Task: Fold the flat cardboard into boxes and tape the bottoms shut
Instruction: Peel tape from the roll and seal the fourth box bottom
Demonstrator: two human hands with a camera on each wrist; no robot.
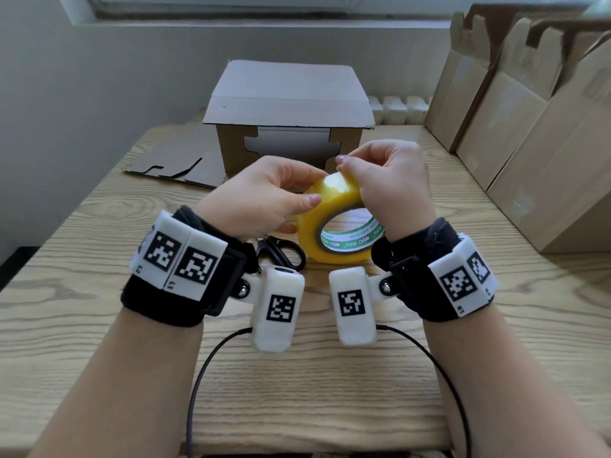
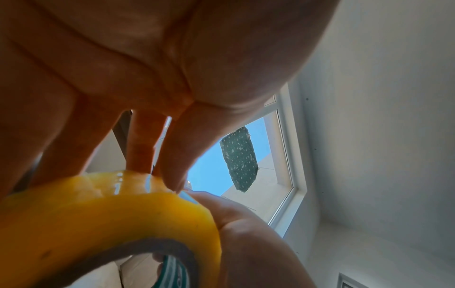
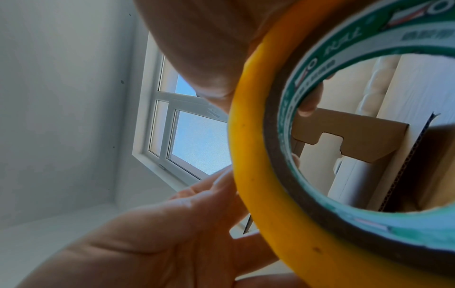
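A yellow tape roll [image 1: 334, 223] with a green printed core is held above the table between both hands. My left hand [image 1: 261, 196] grips the roll's left side with thumb and fingers. My right hand [image 1: 383, 180] curls over the roll's top, its fingertips pinching at the tape surface there. In the left wrist view the tape roll [image 2: 98, 224] sits under the fingers [image 2: 177, 155]. The right wrist view looks through the tape roll [image 3: 270, 214] at the folded cardboard box [image 3: 357, 136]. That cardboard box [image 1: 287, 120] stands behind the hands with its flaps folded on top.
Black scissors [image 1: 281, 252] lie on the wooden table [image 1: 297, 375] under the left hand. Flat cardboard [image 1: 178, 160] lies at the back left. Several folded boxes [image 1: 529, 127] lean in a row at the right. Wrist camera cables run off the near edge.
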